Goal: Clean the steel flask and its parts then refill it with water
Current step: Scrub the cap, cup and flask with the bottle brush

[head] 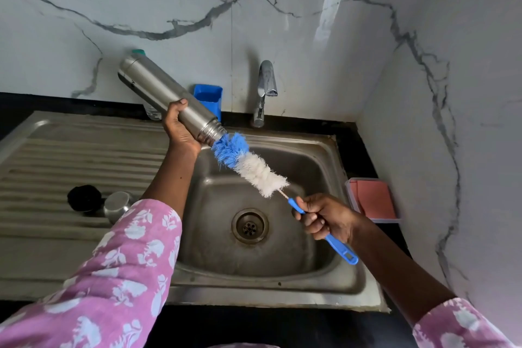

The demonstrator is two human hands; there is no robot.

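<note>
My left hand [178, 127] grips the steel flask [161, 93] near its threaded neck and holds it tilted over the sink, its open mouth pointing down to the right. My right hand [324, 217] grips the blue handle of a bottle brush [251, 165]. The brush's blue bristle tip sits at the flask's mouth, and its white bristles are outside. On the draining board at the left lie a black stopper [84, 198] and a steel cup lid [117, 205].
The steel sink basin [319, 167] with its drain [250, 225] lies below the brush. A tap [265, 87] stands at the back, shut off. A blue container [207, 97] sits behind the flask, and a pink-lidded box [372, 199] rests at the sink's right.
</note>
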